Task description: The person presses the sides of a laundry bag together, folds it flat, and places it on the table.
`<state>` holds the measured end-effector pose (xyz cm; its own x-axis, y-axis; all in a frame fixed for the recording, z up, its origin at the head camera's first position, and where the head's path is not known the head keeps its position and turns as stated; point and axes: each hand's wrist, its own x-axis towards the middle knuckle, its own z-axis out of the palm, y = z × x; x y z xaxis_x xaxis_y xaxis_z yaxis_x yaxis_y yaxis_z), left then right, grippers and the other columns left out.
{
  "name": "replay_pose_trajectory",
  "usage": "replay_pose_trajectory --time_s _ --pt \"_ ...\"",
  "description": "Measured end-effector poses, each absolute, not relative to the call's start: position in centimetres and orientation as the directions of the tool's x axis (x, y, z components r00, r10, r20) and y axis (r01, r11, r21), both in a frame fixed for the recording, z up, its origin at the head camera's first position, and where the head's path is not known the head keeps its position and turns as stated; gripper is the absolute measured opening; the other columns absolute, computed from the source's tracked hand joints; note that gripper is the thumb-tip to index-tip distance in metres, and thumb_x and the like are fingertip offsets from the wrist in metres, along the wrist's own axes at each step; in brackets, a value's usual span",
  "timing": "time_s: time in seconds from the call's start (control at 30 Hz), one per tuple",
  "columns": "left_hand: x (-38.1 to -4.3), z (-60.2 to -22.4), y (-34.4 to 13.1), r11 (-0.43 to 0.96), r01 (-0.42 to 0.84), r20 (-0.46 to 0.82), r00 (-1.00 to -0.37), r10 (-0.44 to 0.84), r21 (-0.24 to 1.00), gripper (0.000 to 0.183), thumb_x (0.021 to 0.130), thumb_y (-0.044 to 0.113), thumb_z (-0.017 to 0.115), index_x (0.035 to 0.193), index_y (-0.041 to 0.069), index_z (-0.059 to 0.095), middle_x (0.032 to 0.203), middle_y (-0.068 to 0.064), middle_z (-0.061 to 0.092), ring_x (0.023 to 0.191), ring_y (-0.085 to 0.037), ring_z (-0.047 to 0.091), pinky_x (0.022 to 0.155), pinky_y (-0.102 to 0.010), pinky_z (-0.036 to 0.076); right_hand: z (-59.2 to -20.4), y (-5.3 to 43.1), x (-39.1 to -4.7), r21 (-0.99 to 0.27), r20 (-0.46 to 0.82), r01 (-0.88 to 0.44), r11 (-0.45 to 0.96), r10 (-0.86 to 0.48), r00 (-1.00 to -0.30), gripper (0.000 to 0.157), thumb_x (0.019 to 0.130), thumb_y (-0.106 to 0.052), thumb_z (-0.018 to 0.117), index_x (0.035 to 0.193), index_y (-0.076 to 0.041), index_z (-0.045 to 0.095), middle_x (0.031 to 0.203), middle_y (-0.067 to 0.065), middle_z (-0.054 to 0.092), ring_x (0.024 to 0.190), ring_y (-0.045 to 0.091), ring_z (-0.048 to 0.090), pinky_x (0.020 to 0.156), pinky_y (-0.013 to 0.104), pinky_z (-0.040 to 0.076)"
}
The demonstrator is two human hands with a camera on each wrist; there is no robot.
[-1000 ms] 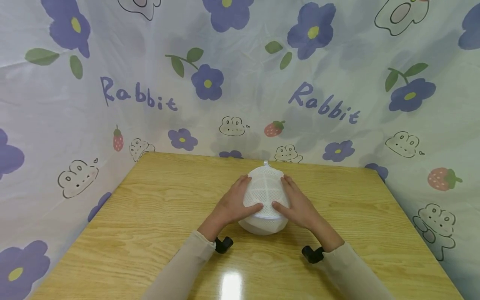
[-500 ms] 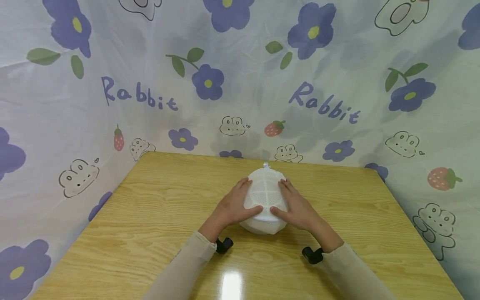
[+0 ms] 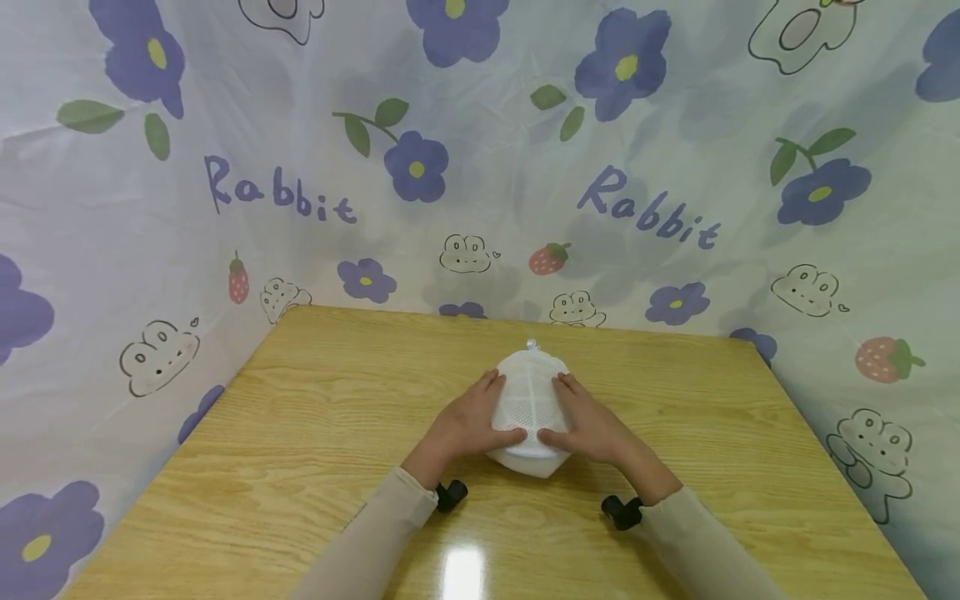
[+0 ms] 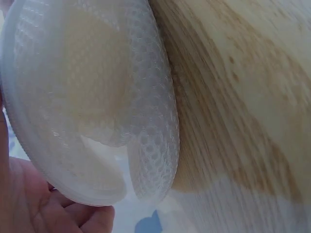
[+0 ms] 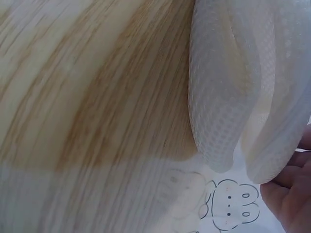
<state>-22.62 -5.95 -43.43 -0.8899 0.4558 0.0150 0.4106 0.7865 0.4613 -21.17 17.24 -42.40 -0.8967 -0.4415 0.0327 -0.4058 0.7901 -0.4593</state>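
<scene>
A white mesh laundry bag [image 3: 531,400], domed, with a zip-like rim and a small loop at its far end, is between both hands near the middle of the table. My left hand [image 3: 468,417] holds its left side, thumb across the top. On the right side my right hand [image 3: 592,423] grips it the same way, and the two thumb tips nearly meet. In the left wrist view the fingers [image 4: 92,218] curl under the edge of the bag [image 4: 97,73]. The right wrist view shows fingers [image 5: 286,189] bent at the rim of the bag [image 5: 223,97], whose mesh layers fold apart.
The wood-grain table [image 3: 337,400] spreads out on both sides of the bag. Behind it and at both sides hangs a white cloth [image 3: 510,208] printed with flowers and rabbits. A black wrist mount [image 3: 621,512] sits under the right wrist, another [image 3: 452,496] under the left.
Both hands and the bag have come slightly nearer to me. The bag looks a little narrower, with the hands slightly closer together. The grip stays on both sides.
</scene>
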Motion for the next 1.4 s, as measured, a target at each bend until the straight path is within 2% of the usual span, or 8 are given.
replay_pose_trajectory --time_s 0.3,0.7,1.4 --pt "-22.64 -43.51 -5.76 0.810 0.399 -0.069 -0.880 0.469 0.430 0.100 0.082 0.061 0.064 0.151 0.001 0.025 0.160 -0.015 0.020 0.147 -0.030 0.024 0.113 -0.044 0.033 -42.93 17.01 -21.55 -0.424 -0.023 -0.404 0.810 -0.456 -0.890 0.096 0.085 -0.050 0.066 0.149 0.007 0.023 0.157 0.025 0.020 0.146 0.038 0.021 0.111 0.052 0.033" --pt "-22.77 -43.23 -5.39 0.825 0.356 -0.166 -0.870 0.464 0.440 0.101 0.082 0.059 0.067 0.152 0.002 0.022 0.160 -0.015 0.018 0.148 -0.029 0.019 0.116 -0.045 0.029 -42.67 16.63 -21.51 -0.438 -0.093 -0.352 0.827 -0.431 -0.898 0.096 0.084 -0.046 0.071 0.147 0.009 0.026 0.155 0.028 0.023 0.144 0.040 0.025 0.112 0.051 0.032" --pt "-22.92 -43.29 -5.01 0.839 0.344 -0.194 -0.870 0.454 0.421 0.100 0.082 0.053 0.070 0.151 -0.002 0.023 0.159 -0.017 0.019 0.148 -0.029 0.018 0.117 -0.042 0.026 -43.29 16.24 -21.54 -0.400 -0.073 -0.341 0.851 -0.401 -0.913 0.097 0.079 -0.045 0.076 0.146 0.009 0.030 0.152 0.028 0.029 0.140 0.042 0.031 0.108 0.053 0.036"
